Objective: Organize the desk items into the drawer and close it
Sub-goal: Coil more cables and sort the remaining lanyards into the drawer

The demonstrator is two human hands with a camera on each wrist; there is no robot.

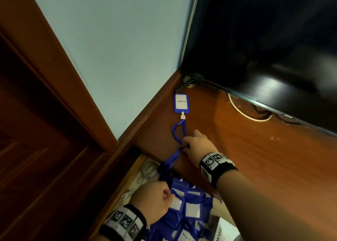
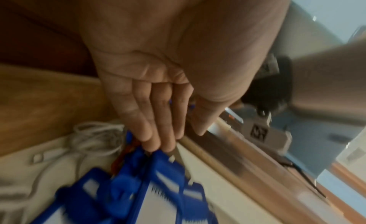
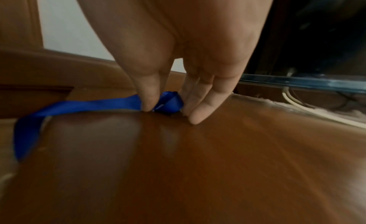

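Right hand [image 1: 196,145]: I am seeing it pinching the flat, woven blue strap [image 3: 83,104] against the glossy wooden desk [image 1: 255,158]
Left hand [image 1: 155,198]: fingers are curling into the heap of blue badges [image 1: 191,209] in the open drawer [image 1: 125,182]; I cannot tell whether they are gripping
Badge [image 1: 180,103]: rectangular, blue-framed, white card, lying flat on the desk near the wall
Cable [image 2: 95,133]: pale coil sitting in the drawer corner

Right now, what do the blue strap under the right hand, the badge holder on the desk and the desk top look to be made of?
Blue strap: woven ribbon, probably synthetic; flat, slight sheen, folds limply where the right hand pinches it.
Badge holder: likely rigid blue plastic; crisp frame around a white card.
Desk top: reddish-brown wood or veneer, glossy varnish; grain and reflections show.
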